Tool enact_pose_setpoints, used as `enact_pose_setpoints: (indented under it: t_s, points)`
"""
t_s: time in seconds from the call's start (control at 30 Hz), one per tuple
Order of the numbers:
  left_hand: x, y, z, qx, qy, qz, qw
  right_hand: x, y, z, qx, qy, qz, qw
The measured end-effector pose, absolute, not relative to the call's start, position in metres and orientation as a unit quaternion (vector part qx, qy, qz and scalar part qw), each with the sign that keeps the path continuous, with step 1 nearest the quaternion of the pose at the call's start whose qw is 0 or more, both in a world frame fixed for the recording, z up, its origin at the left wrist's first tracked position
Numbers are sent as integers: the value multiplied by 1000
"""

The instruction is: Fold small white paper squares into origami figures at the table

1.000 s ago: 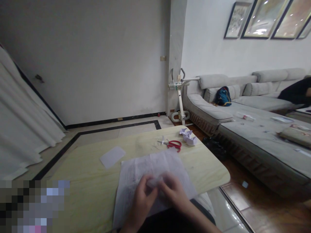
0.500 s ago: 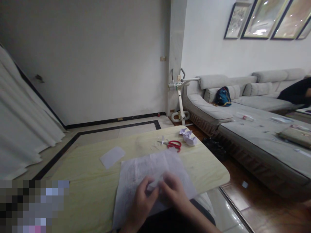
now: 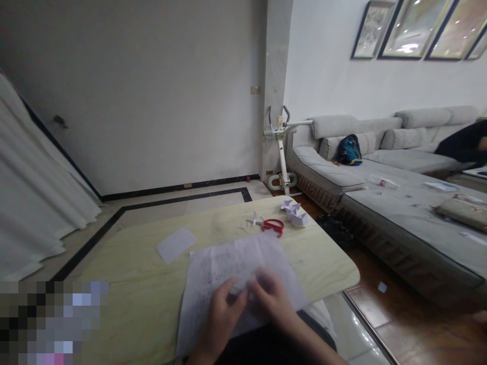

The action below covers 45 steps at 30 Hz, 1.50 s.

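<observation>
My left hand and my right hand are close together near the table's front edge. Their fingers are closed around a small piece of white paper, mostly hidden by the fingertips. Beneath them lies a large creased printed sheet, its near edge reaching my lap. Red-handled scissors rest just beyond the sheet, with thin paper scraps around the blades. Several folded white paper shapes stand near the far right corner. A loose white paper lies flat to the left.
The pale wooden table has a rounded right corner. A grey sofa runs along the right, with a blue backpack and a person's dark sleeve. White exercise equipment stands beyond the table; a curtain hangs left.
Both hands stay over the sheet with the small paper between them, the fingers shifting only slightly. The view has tilted a little; scissors and folded shapes lie as before.
</observation>
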<state>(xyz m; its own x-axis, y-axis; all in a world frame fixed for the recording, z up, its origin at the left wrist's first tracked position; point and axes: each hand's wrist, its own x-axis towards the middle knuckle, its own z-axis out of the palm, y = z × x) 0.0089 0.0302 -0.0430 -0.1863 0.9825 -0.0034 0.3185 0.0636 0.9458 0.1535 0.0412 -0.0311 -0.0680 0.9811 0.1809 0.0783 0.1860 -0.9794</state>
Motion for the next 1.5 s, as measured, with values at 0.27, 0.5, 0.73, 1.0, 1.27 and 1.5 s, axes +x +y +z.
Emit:
enact_pose_setpoints:
  t_s: [0.27, 0.5, 0.73, 1.0, 1.27, 1.5]
  points:
    - [10, 29, -38, 513, 637, 455, 352, 152, 42, -39, -465, -577, 428, 517]
    - [10, 30, -34, 513, 630, 443, 379, 153, 42, -36, -457, -584, 434, 511]
    - [6, 28, -30, 461, 618, 487, 410, 153, 43, -44, -442, -596, 445, 501]
    - [5, 28, -28, 455, 634, 486, 394, 155, 41, -44, -465, -607, 437, 474]
    - [8, 28, -29, 458, 616, 497, 404, 156, 41, -38, -462, -572, 482, 477]
    - [10, 28, -24, 500, 578, 484, 427, 157, 42, -43, -454, -555, 499, 486]
